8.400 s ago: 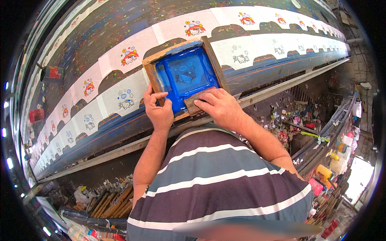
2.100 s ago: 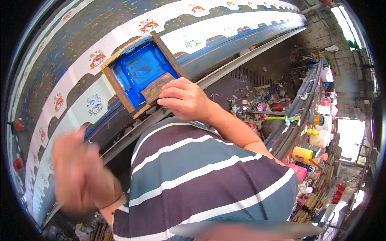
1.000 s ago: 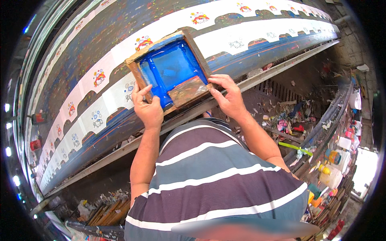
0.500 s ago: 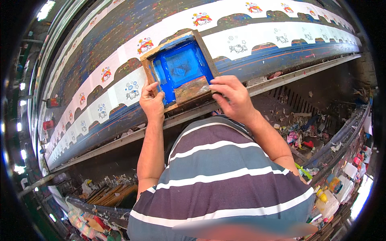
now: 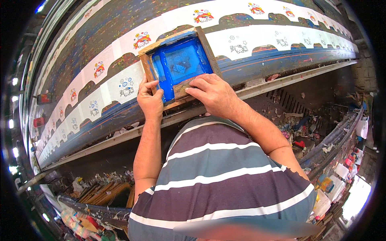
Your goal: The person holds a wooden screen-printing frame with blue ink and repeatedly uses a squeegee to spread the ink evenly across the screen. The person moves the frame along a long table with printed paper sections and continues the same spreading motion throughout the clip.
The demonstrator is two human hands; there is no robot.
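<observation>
A wooden screen-printing frame [image 5: 147, 69] lies tilted over the near strip of white printed pieces [image 5: 108, 91]. Blue ink [image 5: 165, 66] coats its inside around a paler mesh window [image 5: 183, 64], through which a dark outline shows. My left hand [image 5: 150, 100] is closed on the frame's left side, thumb inside the near corner. A worn wooden squeegee block [image 5: 181, 89] rests inside the frame at its near end. My right hand [image 5: 213, 95] grips the top of this block with bent fingers; its lower edge is hidden.
A farther strip of white pieces [image 5: 171, 18] carries coloured cartoon prints on the paint-spattered table [image 5: 92, 48]. A metal rail [image 5: 257, 86] runs along the near edge. Below it lie scraps and wooden sticks [image 5: 105, 193]; bottles and tubs [image 5: 335, 186] crowd the lower right.
My right hand has moved left from the frame's near right corner onto the squeegee block. My left hand keeps its hold on the frame, and the whole view has shifted slightly.
</observation>
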